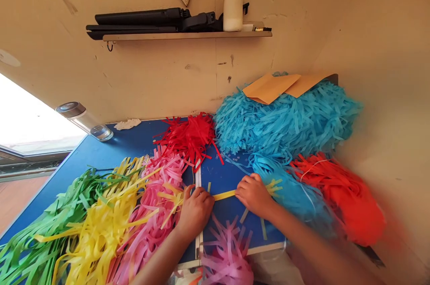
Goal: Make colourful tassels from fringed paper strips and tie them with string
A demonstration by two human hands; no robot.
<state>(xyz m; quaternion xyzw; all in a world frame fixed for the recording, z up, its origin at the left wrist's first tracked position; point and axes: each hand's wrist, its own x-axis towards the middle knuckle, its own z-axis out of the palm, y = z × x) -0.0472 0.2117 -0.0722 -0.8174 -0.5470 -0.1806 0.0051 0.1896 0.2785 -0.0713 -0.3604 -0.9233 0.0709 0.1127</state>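
Both my hands rest on a blue table [134,142], holding a yellow paper strip [224,195] stretched between them. My left hand [195,210] is closed on the strip's left end, beside piles of pink fringed paper [157,195] and yellow fringed paper [101,227]. My right hand [253,194] is closed on the strip's right end, whose cut yellow fringe [273,185] sticks out past the fingers over a blue fringed pile [292,191].
Green fringe [40,227] lies far left, red fringe [190,135] at the back, a big blue heap [285,119] with brown envelopes [272,86] on it, orange-red fringe [342,191] on the right. A glass jar [83,119] lies on its side. A wall shelf [188,33] carries a white bottle [233,5].
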